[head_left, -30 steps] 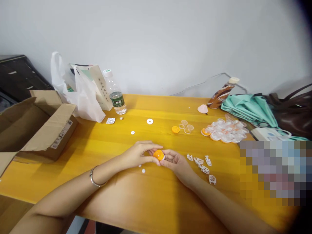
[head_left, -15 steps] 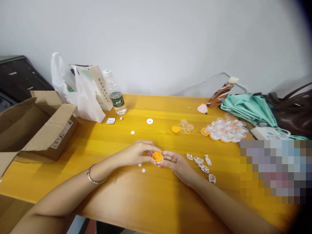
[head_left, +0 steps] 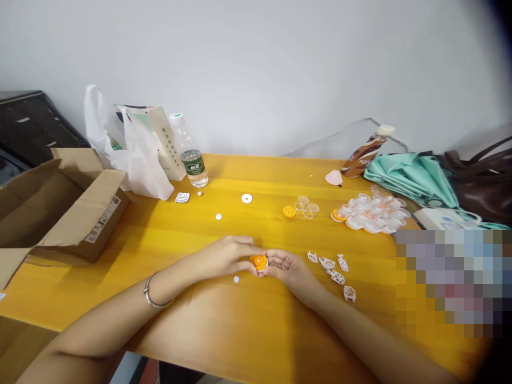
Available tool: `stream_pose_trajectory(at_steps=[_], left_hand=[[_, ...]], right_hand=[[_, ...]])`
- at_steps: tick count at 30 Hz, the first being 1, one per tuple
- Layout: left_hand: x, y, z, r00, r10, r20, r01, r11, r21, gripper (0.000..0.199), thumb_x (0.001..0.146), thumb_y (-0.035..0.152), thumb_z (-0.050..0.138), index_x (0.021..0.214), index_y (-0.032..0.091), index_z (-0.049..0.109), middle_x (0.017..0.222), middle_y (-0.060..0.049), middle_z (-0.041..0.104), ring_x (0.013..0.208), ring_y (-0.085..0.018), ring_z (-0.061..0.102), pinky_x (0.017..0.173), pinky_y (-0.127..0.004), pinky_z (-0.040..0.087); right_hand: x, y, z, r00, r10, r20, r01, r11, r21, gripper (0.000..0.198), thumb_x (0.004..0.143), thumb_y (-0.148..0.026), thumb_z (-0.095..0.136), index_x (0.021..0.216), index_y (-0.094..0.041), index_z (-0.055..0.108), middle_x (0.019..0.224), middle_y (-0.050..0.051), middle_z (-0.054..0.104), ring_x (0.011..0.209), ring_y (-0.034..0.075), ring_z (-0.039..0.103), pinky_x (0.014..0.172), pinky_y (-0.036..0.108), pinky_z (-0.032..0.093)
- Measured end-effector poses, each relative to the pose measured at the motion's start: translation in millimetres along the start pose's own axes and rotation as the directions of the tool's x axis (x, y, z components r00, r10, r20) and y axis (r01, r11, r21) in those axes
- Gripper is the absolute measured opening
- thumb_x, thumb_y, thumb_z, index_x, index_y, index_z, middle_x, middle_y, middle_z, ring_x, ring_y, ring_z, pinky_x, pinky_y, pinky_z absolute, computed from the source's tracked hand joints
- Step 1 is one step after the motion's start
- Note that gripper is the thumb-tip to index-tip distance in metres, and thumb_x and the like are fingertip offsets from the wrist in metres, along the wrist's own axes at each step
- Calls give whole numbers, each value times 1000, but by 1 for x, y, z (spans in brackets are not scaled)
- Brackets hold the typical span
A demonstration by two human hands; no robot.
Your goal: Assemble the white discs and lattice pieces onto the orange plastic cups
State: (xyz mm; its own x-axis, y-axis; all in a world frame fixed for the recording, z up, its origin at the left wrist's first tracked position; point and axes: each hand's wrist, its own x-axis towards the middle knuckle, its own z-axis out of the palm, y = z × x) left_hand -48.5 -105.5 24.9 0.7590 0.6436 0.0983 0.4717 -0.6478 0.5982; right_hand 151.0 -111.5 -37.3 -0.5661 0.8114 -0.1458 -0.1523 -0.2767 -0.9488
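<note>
Between both hands, above the table's middle, is a small round orange disc (head_left: 260, 261) with a white rim underneath. My left hand (head_left: 232, 257) pinches it from the left, fingers over its far edge and thumb at its near side. From the right, my right hand (head_left: 288, 271) grips the same piece with thumb and fingertips. A small white disc (head_left: 236, 279) lies just below the left hand. Several white spoked plastic pieces (head_left: 336, 277) rest to the right of the right hand. Farther back are another orange disc (head_left: 289, 212) and several clear rings (head_left: 308, 214).
A pile of clear-and-orange round pieces (head_left: 370, 214) sits at right, near a green folded cloth (head_left: 412, 178) and a brown bottle (head_left: 366, 154). At left stand a cardboard box (head_left: 86, 213), a plastic bag (head_left: 140, 154) and a water bottle (head_left: 194, 162). A white ring (head_left: 247, 198) lies mid-table.
Both hands keep hold of the orange disc, which sits slightly lower. My left hand has shifted down a little, and one small white disc beside it is now hidden.
</note>
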Motion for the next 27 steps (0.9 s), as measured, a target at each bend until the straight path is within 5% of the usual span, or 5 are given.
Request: stream_pose_trajectory(at_steps=[10,20,27], left_hand=[[2,1,1,999,48,10,-49,997,58,30,87,33,45,108,17,59,82,-5,54,72,-13,53,69,-21,42],[0,-4,9,996,37,-78,-28,994,105,32,87,32,46,115,18,54,84,-5,56,73,-13,54,70,-22,44],[2,-10,9,985,151,-79,-148,988,45,34,87,12,43,119,18,51,105,-10,57,98,-17,53,86,-30,44]], right_hand=[[0,-1,0,1000,-4,19,4,1000,3,25,66,-23,71,89,-20,63,76,0,69,70,12,63,74,29,49],[-3,1,7,991,-54,-119,50,998,-39,26,64,-25,73,86,-20,58,75,0,68,73,13,64,76,30,50],[0,4,2,991,-39,-130,43,999,25,41,59,-22,76,94,-22,56,85,0,69,81,15,65,82,33,50]])
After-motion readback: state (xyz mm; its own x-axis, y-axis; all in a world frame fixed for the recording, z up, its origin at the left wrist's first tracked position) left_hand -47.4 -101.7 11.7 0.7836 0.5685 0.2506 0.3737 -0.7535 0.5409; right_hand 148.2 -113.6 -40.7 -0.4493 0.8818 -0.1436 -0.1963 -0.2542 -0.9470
